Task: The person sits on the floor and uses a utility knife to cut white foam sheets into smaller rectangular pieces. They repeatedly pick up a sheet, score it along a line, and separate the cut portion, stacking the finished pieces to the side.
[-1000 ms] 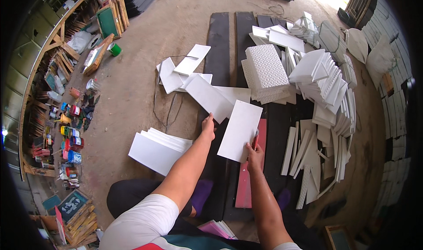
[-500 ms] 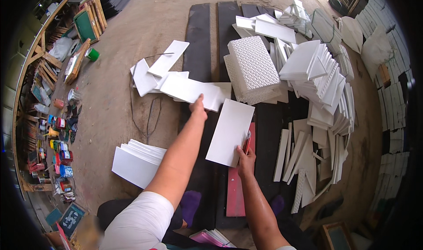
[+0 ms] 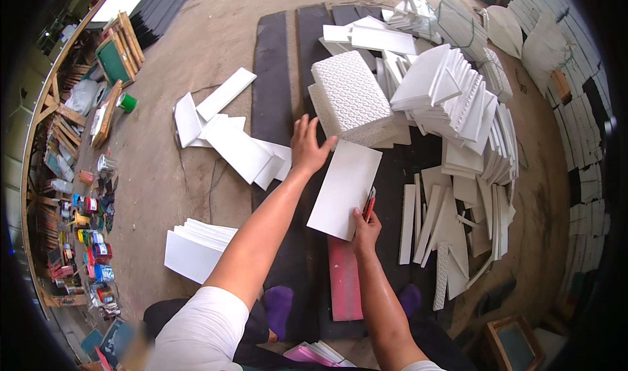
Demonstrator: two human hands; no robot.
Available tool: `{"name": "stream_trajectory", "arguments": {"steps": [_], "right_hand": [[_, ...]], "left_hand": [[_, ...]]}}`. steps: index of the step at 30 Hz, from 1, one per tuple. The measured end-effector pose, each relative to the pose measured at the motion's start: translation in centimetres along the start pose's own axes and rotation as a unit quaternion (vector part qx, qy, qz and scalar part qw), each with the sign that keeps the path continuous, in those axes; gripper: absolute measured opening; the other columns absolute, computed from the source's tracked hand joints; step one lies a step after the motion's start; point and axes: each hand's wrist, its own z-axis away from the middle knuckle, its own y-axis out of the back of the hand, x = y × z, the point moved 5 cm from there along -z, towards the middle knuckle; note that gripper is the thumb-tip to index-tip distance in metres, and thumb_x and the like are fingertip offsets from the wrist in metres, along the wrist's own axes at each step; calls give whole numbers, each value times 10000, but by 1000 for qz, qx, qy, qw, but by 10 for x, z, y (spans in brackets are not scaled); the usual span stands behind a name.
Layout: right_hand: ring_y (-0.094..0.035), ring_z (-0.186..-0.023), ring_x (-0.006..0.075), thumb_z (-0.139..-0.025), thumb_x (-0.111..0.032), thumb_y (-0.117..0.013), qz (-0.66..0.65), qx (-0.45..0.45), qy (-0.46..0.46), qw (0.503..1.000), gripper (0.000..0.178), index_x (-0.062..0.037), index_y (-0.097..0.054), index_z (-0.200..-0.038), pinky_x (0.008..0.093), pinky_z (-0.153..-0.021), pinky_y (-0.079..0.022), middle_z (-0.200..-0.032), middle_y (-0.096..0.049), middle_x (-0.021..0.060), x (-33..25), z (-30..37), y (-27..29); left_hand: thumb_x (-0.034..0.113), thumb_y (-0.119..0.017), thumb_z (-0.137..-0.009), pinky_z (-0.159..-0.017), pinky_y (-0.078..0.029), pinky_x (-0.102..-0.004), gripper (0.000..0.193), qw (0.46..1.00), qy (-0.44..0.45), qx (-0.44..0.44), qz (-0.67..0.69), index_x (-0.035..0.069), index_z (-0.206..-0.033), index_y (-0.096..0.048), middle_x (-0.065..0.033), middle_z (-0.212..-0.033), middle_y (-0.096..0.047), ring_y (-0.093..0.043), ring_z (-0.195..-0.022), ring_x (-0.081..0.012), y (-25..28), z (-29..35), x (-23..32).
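Note:
My right hand is closed on the lower right edge of a plain white rectangular panel, with a red-handled cutter held along with it. My left hand has its fingers spread and nothing in it. It hovers by the panel's upper left corner, just left of a stack of white blocks with a raised pattern on top. Farther left lie several loose white panels, overlapping at angles. A red strip lies on the black mat, partly below the held panel.
To the right rises a heap of leaning white panels, with narrow offcuts nearer me. A fanned stack of white panels sits at left. Paint jars and a green can line the far left side.
My left hand has let go of the loose white panels and moved right and up, fingers spreading. Those panels now lie farther left and turned. The right hand still holds the panel and cutter.

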Motion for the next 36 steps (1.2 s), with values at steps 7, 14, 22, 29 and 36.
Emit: {"name": "stream_trajectory", "arguments": {"steps": [7, 14, 22, 29, 36], "right_hand": [[-585, -859, 94, -945, -115, -772, -24, 25, 4, 999, 246, 28, -708, -1135, 284, -792, -482, -972, -681, 13, -37, 17, 38], [-566, -824, 80, -953, -110, -761, -37, 40, 28, 998, 170, -4, -711, -1075, 271, -770, -472, -929, -662, -13, -47, 36, 66], [-675, -991, 168, -965, -67, -726, -105, 35, 50, 993, 320, 40, -666, -1260, 315, -904, -517, -1134, -725, 87, -77, 71, 80], [-637, -851, 110, -977, -108, -748, -42, 69, 51, 995, 271, -8, -702, -1225, 291, -794, -509, -1014, -728, 11, -44, 90, 131], [-584, -775, 79, -955, -115, -774, 31, 141, 12, 989, 149, -16, -725, -1055, 276, -727, -479, -898, -689, -18, 5, 113, 211]], "left_hand": [[557, -716, -923, -1220, -362, -483, 786, 981, -75, -84, -158, 204, -1571, -445, -200, -1645, -368, -330, -1531, -392, -26, -52, 94], [294, -634, -1018, -1127, -479, -457, 587, 990, -130, -20, -48, 114, -1551, -467, -231, -1528, -525, -537, -1375, -429, 30, -40, 82], [-99, -626, -837, -1138, -415, -405, 713, 850, 222, 131, 460, 7, -1499, -384, -145, -1467, -501, -508, -1377, -304, 81, 112, 56], [31, -701, -896, -1065, -467, -404, 597, 639, 504, -53, 579, 18, -1444, -465, -134, -1371, -579, -589, -1260, -293, -6, 375, 68], [351, -754, -945, -903, -534, -414, 471, 850, 492, -40, 185, 45, -1283, -635, -158, -1118, -687, -668, -1064, -285, 20, 440, 32]]}}
